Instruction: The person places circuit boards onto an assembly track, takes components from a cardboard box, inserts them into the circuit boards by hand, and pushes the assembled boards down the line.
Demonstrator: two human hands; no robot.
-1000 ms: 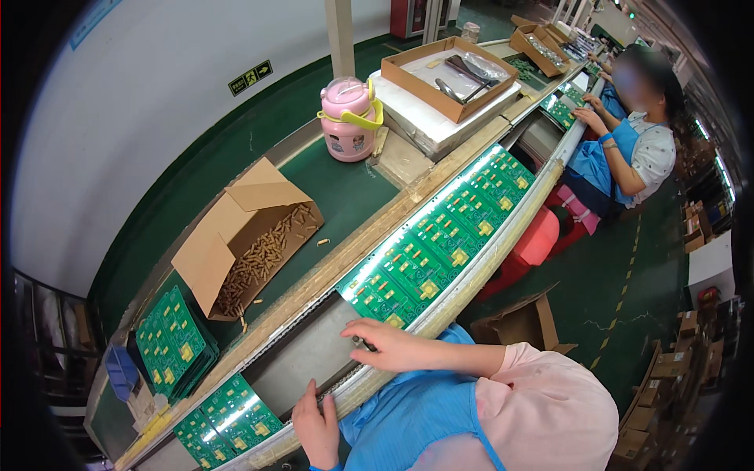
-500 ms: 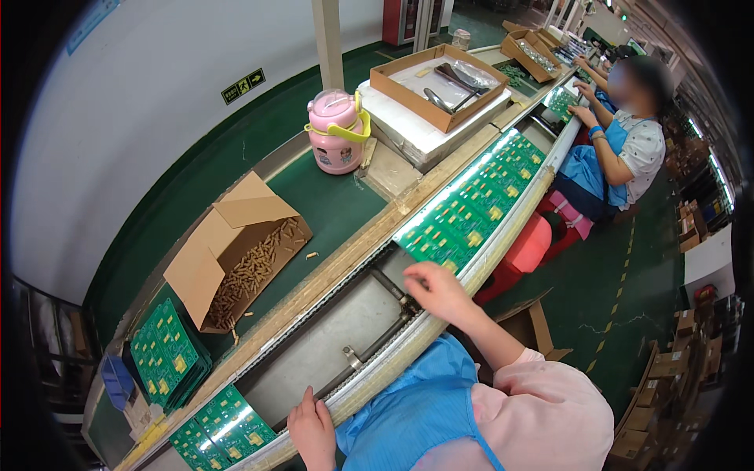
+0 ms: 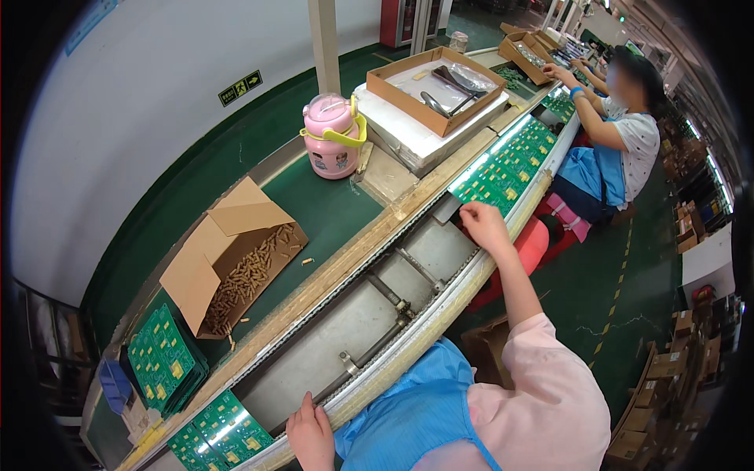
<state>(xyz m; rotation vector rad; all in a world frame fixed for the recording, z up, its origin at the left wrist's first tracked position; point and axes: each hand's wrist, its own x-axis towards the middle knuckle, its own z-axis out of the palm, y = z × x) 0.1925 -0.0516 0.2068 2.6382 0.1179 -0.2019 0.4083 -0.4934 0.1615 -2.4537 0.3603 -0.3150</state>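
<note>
My right hand [image 3: 484, 226] is at the near end of a row of green circuit boards [image 3: 509, 166] on the conveyor. Its fingers are loosely bent, with the fingertips at the board's edge; nothing shows held in them. My left hand [image 3: 310, 433] lies on the conveyor's near rail, fingers stretched out and holding nothing. Just left of it, another green circuit board [image 3: 220, 433] with yellow parts lies across the rails. Between the two hands the conveyor [image 3: 338, 345] shows its metal bed, a rod and clamps.
A cardboard box [image 3: 188, 271] of small tan cylindrical parts stands beyond the conveyor, beside stacked circuit boards [image 3: 161, 357]. Farther along are a pink jug [image 3: 330, 137] and a shallow carton [image 3: 440, 90] on white foam. A co-worker [image 3: 620, 125] sits at the right, near a red stool [image 3: 530, 243].
The row of boards has slid away up the conveyor, and my right hand has moved the same way behind it. My left hand stays put. The co-worker's hands have moved toward a parts box.
</note>
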